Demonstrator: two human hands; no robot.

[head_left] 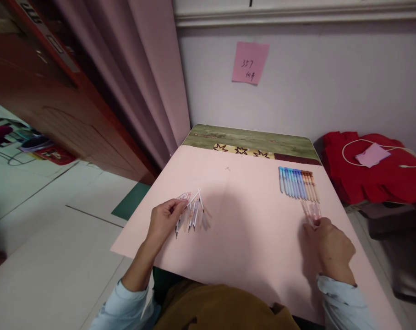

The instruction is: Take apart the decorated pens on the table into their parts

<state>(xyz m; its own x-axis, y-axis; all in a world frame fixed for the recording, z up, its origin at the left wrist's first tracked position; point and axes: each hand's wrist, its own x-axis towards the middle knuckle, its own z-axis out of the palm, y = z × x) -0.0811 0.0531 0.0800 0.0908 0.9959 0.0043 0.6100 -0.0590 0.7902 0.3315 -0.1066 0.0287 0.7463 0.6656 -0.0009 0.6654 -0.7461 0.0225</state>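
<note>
The number 357 [247, 63] is handwritten on the pink note [251, 50] on the wall [314, 82], above two smaller characters [250, 76]. The lettering [31, 13] on the door [94, 123] cannot be read.

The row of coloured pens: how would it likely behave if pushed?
The coloured pens would probably spread apart, since no band is visible around them. Being slim, they should be light and, if round, might roll.

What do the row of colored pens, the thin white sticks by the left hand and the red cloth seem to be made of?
Colored pens: probably plastic, from their smooth, even colors.
Thin white sticks: likely plastic; their dark tips might be metal, too small to tell.
Red cloth: matte fabric, judging by its ruffled edge.
</note>
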